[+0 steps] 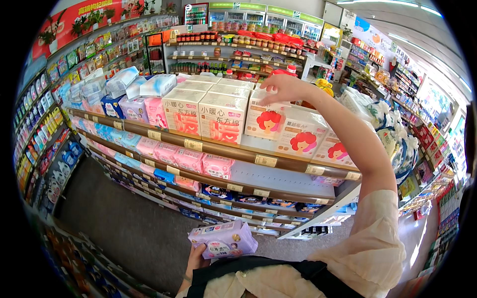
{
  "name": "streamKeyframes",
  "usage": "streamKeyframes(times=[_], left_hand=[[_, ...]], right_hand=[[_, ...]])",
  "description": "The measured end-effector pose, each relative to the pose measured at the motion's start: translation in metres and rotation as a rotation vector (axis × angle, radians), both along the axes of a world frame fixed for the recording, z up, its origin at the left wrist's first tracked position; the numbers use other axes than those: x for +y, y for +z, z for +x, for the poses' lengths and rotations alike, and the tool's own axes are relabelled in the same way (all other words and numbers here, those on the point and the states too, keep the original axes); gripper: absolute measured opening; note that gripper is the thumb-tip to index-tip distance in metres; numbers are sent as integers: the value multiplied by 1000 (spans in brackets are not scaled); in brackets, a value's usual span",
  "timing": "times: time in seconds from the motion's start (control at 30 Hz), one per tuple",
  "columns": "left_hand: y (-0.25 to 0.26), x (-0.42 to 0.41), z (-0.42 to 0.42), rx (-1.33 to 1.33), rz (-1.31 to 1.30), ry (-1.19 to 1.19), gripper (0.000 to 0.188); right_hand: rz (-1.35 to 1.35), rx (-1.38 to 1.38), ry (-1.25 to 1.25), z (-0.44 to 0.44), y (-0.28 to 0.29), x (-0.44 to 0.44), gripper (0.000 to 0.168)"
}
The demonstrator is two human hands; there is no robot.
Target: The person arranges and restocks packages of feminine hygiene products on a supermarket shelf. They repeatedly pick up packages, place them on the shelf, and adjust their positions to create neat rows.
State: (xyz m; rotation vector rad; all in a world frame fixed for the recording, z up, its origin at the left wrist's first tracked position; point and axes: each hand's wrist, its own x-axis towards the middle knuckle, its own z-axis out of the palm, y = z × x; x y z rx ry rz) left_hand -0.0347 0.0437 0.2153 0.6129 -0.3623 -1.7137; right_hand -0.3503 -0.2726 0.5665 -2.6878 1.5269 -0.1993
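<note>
My left hand (200,257) holds a purple plastic pack of sanitary pads (223,240) low in front of my body. Raised over the top shelf, my right hand (281,89) has its fingers spread and bent above a white box with a red-haired figure (265,117); whether the fingertips touch it cannot be told. More boxes of that design (301,136) stand to its right, partly behind my forearm. To its left are cream boxes with large red characters (223,115). A pink pack (156,111) and a purple pack (135,108) sit further left.
Below the top shelf's brown edge (220,149), lower shelves hold pink packs (218,165) and dark blue packs (218,190). White-and-blue packs (158,85) lie on top at the left. Plastic-wrapped bundles (391,123) stand at the right end. Jar shelves and drink fridges (238,18) are beyond.
</note>
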Motion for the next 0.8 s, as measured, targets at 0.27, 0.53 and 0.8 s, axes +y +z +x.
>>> streamKeyframes(times=[0.27, 0.53, 0.8], left_hand=[[6, -9, -4, 15, -1, -61, 64], [-6, -11, 3, 45, 29, -49, 67], [5, -15, 2, 19, 31, -79, 68]], right_hand=[[-56, 94, -21, 4, -13, -1, 72], [-50, -362, -116, -31, 32, 8, 59], [-224, -765, 88, -36, 61, 35, 49]])
